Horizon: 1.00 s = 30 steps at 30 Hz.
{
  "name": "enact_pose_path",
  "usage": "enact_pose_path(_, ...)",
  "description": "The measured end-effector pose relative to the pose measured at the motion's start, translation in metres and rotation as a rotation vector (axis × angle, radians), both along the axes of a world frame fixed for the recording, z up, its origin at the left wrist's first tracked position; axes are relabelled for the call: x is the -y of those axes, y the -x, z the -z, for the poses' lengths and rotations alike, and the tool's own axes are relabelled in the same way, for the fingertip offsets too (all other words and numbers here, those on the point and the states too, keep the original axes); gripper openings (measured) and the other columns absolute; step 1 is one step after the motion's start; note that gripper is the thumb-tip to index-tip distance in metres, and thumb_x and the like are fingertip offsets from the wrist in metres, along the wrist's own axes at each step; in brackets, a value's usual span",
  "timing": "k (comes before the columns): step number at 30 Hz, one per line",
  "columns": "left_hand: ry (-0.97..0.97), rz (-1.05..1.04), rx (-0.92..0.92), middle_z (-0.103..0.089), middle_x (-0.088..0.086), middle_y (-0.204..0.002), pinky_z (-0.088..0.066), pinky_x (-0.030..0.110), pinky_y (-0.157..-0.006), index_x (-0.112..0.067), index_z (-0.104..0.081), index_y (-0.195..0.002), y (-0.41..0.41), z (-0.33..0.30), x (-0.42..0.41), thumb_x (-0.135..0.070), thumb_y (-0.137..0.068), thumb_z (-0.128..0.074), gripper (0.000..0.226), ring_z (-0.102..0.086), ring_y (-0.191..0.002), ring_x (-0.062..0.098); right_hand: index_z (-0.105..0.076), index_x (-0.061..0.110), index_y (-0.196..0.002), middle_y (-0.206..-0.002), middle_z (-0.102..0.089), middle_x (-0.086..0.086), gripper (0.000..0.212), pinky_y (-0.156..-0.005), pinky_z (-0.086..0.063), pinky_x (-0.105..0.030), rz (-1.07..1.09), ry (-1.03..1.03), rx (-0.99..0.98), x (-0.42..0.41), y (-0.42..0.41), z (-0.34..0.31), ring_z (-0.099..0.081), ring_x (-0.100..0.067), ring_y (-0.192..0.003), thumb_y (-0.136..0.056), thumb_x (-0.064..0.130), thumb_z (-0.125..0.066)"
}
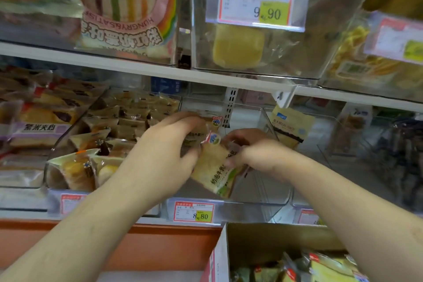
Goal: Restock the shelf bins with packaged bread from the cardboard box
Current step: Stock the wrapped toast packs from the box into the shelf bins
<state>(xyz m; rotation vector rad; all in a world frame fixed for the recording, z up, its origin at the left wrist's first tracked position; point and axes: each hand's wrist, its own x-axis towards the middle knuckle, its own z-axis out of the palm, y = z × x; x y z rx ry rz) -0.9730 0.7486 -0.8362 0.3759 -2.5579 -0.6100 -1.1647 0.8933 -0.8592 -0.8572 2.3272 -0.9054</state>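
Both my hands reach into a clear plastic shelf bin (251, 207) on the middle shelf. My left hand (164, 151) grips a wrapped bread package (194, 137) near the bin's back left. My right hand (249, 153) holds another bread package (215, 174), pale with green corners and dark lettering, tilted toward the bin's front. The two packages touch between my hands. The open cardboard box (263, 238) stands below at the lower right, with several more packages (320, 265) inside.
A full bin of small wrapped breads (109, 142) sits to the left. A price tag reading 8.80 (194, 212) hangs on the bin front. To the right stands a clear bin with one upright pack (290, 126). The upper shelf (160, 68) overhangs closely.
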Motion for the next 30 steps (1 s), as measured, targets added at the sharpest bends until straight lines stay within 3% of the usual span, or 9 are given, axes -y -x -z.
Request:
enact_pose_path(4, -0.216, -0.04, 0.083, -0.06, -0.008, -0.14, -0.049, 0.028, -0.099, -0.031, -0.044, -0.15, 0.025, -0.004, -0.013, -0.047, -0.087, -0.078, 0.074, -0.059, -0.124, 0.016, -0.072, 0.022, -0.109, -0.11, -0.077, -0.007, 0.037, -0.083, -0.065, -0.054, 0.111, 0.355, 0.124, -0.03, 0.0, -0.006, -0.076, -0.033, -0.1, -0.079, 0.008, -0.089)
enact_pose_path(8, -0.443, 0.045, 0.141, -0.062, -0.003, -0.141, -0.048, 0.024, -0.098, -0.025, -0.049, -0.151, 0.058, -0.007, -0.015, -0.036, -0.083, -0.086, 0.078, -0.061, -0.122, 0.014, -0.071, 0.017, -0.114, -0.112, -0.078, -0.008, 0.037, -0.091, -0.062, -0.059, 0.165, 0.48, 0.153, -0.051, -0.001, -0.004, -0.077, -0.033, -0.1, -0.082, 0.013, -0.089)
enact_pose_path(11, -0.376, 0.063, 0.208, -0.072, -0.011, -0.115, -0.053, 0.027, -0.092, -0.028, -0.067, -0.125, 0.079, -0.014, -0.016, -0.03, -0.082, -0.087, 0.048, -0.068, -0.106, 0.011, -0.072, 0.025, -0.113, -0.111, -0.079, 0.0, 0.04, -0.094, -0.063, -0.051, 0.178, 0.502, 0.106, -0.063, 0.001, -0.002, -0.076, -0.024, -0.104, -0.078, 0.027, -0.09)
enact_pose_path(14, -0.338, 0.065, 0.232, -0.077, -0.013, -0.094, -0.058, 0.032, -0.086, -0.033, -0.072, -0.104, 0.095, -0.016, -0.008, -0.031, -0.076, -0.092, 0.033, -0.071, -0.093, 0.008, -0.063, 0.041, -0.124, -0.114, -0.072, 0.02, 0.046, -0.092, -0.056, -0.015, 0.072, 0.314, -0.099, -0.078, 0.002, -0.011, -0.068, 0.006, -0.105, -0.086, 0.031, -0.087)
enact_pose_path(15, -0.342, 0.071, 0.219, -0.077, -0.014, -0.092, -0.059, 0.034, -0.087, -0.033, -0.074, -0.1, 0.1, -0.015, -0.005, -0.031, -0.075, -0.093, 0.032, -0.072, -0.091, 0.008, -0.057, 0.04, -0.133, -0.12, -0.067, 0.022, 0.053, -0.092, -0.051, -0.011, 0.054, 0.242, -0.205, -0.085, 0.004, -0.015, -0.065, 0.008, -0.107, -0.089, 0.031, -0.084)
enact_pose_path(18, -0.219, 0.04, 0.221, -0.074, -0.015, -0.094, -0.059, 0.034, -0.086, -0.034, -0.074, -0.099, 0.118, -0.011, -0.002, -0.033, -0.077, -0.091, 0.028, -0.07, -0.093, 0.007, -0.049, 0.037, -0.147, -0.139, -0.061, 0.016, 0.062, -0.108, -0.047, -0.027, 0.079, 0.127, -0.466, -0.114, 0.01, -0.019, -0.059, -0.008, -0.127, -0.092, 0.034, -0.077)
enact_pose_path(21, -0.062, 0.001, 0.216, -0.067, -0.014, -0.102, -0.058, 0.032, -0.086, -0.033, -0.071, -0.105, 0.141, 0.002, -0.011, -0.031, -0.082, -0.086, 0.028, -0.065, -0.096, 0.009, -0.045, 0.035, -0.154, -0.152, -0.053, 0.017, 0.066, -0.116, -0.037, -0.022, 0.045, 0.011, -0.5, -0.143, 0.006, -0.009, -0.049, -0.004, -0.14, -0.095, 0.036, -0.073)
enact_pose_path(26, 0.023, 0.06, 0.198, -0.058, -0.018, -0.096, -0.034, 0.012, -0.067, -0.035, -0.068, -0.102, 0.182, 0.037, -0.011, -0.032, -0.087, -0.081, 0.02, -0.057, -0.091, 0.003, -0.046, 0.038, -0.152, -0.146, -0.053, 0.024, 0.062, -0.11, -0.034, -0.015, 0.054, 0.049, -0.464, -0.155, 0.006, 0.005, -0.046, 0.006, -0.133, -0.095, 0.036, -0.072)
enact_pose_path(30, 0.075, 0.028, 0.11, -0.064, -0.015, -0.095, -0.046, 0.018, -0.074, -0.036, -0.067, -0.097, 0.201, 0.056, -0.005, -0.035, -0.092, -0.074, 0.009, -0.06, -0.086, 0.001, -0.047, 0.04, -0.151, -0.146, -0.054, 0.026, 0.061, -0.116, -0.037, -0.021, 0.043, 0.066, -0.481, -0.152, 0.012, 0.008, -0.047, 0.005, -0.135, -0.094, 0.037, -0.071)
